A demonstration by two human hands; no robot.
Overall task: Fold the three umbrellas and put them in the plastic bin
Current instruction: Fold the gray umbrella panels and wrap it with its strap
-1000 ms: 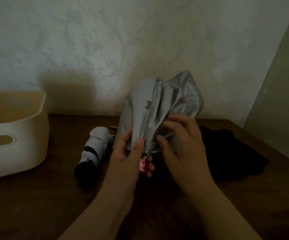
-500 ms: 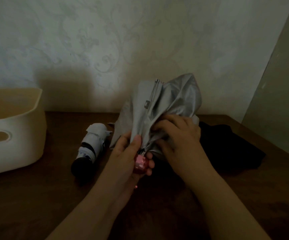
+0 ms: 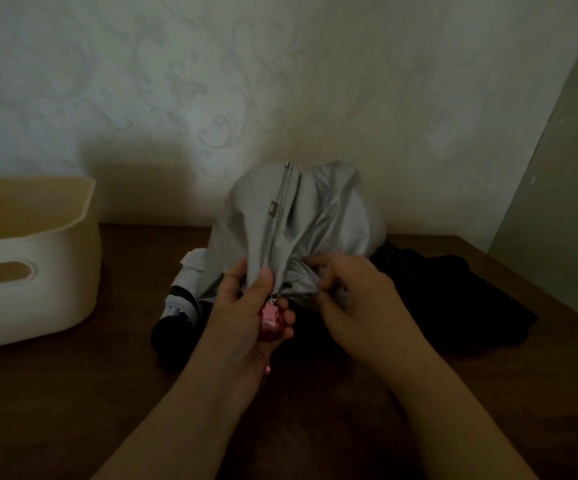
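The plastic bin (image 3: 34, 258) is set well apart at the far left of the table (image 3: 488, 393). The grey umbrella (image 3: 294, 233) is held upright, canopy above its pink handle (image 3: 271, 319), which is gripped by the left hand (image 3: 246, 317); loose folds are pinched by the right hand (image 3: 353, 299), which is nearer the unwrapped side.

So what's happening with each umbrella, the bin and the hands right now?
Grey umbrella: held upright, canopy loose, not yet folded.
White umbrella: folded, lying on the table.
Black umbrella: lying in a loose heap.
Plastic bin: upright; no umbrella visible inside.
Left hand: grips the pink handle.
Right hand: pinches the grey fabric.
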